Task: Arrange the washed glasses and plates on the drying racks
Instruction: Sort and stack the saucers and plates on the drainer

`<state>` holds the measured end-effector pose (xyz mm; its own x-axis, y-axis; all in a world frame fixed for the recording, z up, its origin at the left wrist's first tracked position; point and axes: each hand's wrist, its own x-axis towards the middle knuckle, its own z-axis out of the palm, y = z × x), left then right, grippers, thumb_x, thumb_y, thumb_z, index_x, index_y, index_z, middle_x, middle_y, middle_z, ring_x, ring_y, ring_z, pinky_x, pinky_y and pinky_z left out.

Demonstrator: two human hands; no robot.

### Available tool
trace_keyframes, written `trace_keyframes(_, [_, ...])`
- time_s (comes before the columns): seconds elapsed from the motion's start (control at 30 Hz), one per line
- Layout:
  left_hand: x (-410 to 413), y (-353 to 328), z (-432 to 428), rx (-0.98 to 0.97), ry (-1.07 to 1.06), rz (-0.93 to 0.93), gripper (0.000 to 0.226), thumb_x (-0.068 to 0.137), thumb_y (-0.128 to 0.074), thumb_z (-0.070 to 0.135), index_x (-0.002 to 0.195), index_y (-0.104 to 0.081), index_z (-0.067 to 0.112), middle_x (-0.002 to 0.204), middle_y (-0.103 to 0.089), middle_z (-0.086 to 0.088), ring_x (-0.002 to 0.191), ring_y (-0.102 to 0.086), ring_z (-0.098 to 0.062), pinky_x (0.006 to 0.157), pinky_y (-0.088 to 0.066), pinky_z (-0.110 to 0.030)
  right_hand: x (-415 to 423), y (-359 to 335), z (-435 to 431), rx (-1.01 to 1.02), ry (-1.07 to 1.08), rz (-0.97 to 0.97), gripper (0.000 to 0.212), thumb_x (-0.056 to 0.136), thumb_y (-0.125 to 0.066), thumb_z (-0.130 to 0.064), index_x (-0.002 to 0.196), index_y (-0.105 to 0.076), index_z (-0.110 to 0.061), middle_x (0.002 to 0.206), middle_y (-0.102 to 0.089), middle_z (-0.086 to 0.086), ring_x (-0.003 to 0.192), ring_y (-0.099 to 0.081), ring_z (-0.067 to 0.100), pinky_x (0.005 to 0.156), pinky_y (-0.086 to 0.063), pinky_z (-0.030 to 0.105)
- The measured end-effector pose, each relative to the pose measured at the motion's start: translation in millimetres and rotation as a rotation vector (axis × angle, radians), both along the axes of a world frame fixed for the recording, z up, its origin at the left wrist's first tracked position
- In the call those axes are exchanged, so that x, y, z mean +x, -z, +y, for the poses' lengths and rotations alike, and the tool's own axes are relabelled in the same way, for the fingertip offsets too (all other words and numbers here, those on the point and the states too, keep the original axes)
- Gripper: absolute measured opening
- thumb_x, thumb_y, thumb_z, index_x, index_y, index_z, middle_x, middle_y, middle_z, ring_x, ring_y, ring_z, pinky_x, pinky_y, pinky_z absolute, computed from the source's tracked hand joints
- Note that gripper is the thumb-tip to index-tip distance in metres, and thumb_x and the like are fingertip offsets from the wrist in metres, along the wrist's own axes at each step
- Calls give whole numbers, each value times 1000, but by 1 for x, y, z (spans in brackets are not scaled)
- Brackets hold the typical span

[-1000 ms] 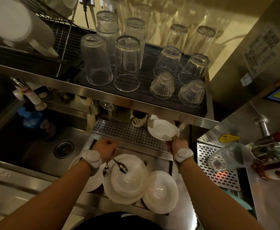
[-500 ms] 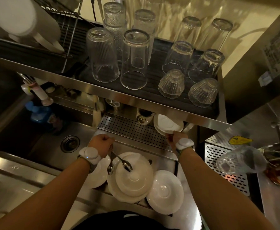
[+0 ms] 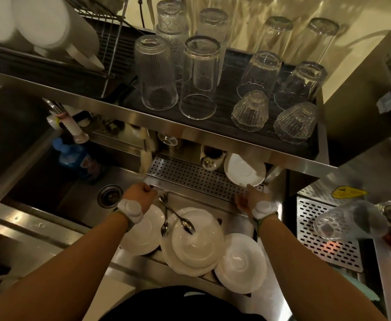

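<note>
A white saucer (image 3: pixel 244 170) lies on the perforated drying rack (image 3: pixel 185 176) under the steel shelf. My right hand (image 3: pixel 251 199) is just in front of it, blurred, fingers loose and holding nothing. To the left, my left hand (image 3: pixel 141 195) grips the handles of two spoons (image 3: pixel 174 220), whose bowls hang over a stack of white plates (image 3: pixel 198 242). One more plate (image 3: pixel 143 235) sits left of the stack and a saucer (image 3: pixel 242 262) right of it. Several upturned glasses (image 3: pixel 199 77) stand on the black mat of the upper shelf.
A mug (image 3: pixel 209 158) stands on the rack beside the saucer. The sink with its drain (image 3: pixel 110 195) and a blue bottle (image 3: pixel 74 156) lies to the left. White plates (image 3: pixel 51 26) fill a wire rack top left. A glass (image 3: pixel 348 224) lies over a perforated tray (image 3: pixel 324 251) at right.
My right hand carried the saucer forward, set it on the perforated rack under the shelf and let go, drawing back slightly. My left hand kept hold of the spoons.
</note>
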<state>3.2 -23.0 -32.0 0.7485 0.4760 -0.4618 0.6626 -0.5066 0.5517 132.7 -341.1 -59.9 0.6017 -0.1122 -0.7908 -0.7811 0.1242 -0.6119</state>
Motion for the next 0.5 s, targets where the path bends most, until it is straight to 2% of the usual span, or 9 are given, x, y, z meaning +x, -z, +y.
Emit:
trace_keyframes(0.07, [-11,-1,15,120,73,38,27,95,-58,41,87,-65,16,86,-70,-12,82,-68,-31,75,-54,-41,-15,8,6,-106,-90,-40,33,104,-48,-24,81,-59,-2,59,-65,12,48,-57,22,45,-48,27])
trace_keyframes(0.13, [-22,4,27,208,95,106,26,90,-59,48,91,-63,22,94,-69,-8,85,-66,-26,77,-55,-37,-30,16,9,-146,-137,-95,30,98,-49,-17,74,-61,-3,54,-65,13,39,-54,19,44,-45,27])
trace_keyframes(0.2, [-39,15,42,215,21,201,41,86,-64,49,112,-65,17,107,-68,-10,95,-66,-28,86,-57,-40,-47,19,15,-127,-148,-119,34,97,-51,-21,69,-61,-5,50,-64,12,33,-52,16,39,-42,24])
trace_keyframes(0.27, [-57,26,54,172,-4,273,56,87,-67,47,130,-57,12,123,-65,-13,107,-64,-31,91,-54,-38,-60,19,23,-89,-152,-114,37,98,-53,-24,68,-59,-5,47,-61,11,32,-51,17,40,-39,25])
trace_keyframes(0.37, [-71,37,57,85,62,330,46,89,-70,45,118,-61,10,118,-68,-13,104,-64,-29,89,-53,-38,-71,19,24,-68,-190,-116,28,97,-52,-16,72,-59,-3,48,-61,12,36,-50,20,43,-38,28])
trace_keyframes(0.43, [-76,40,58,59,58,308,38,89,-72,39,112,-65,10,112,-69,-12,102,-64,-28,93,-54,-40,-78,20,24,-79,-224,-136,24,94,-50,-13,76,-60,0,51,-62,14,38,-49,21,44,-39,29])
trace_keyframes(0.5, [-78,41,60,70,53,296,32,90,-72,34,109,-68,9,109,-69,-12,100,-64,-27,91,-53,-38,-83,23,22,-79,-235,-151,26,96,-48,-14,84,-64,2,52,-61,13,39,-49,21,43,-39,28])
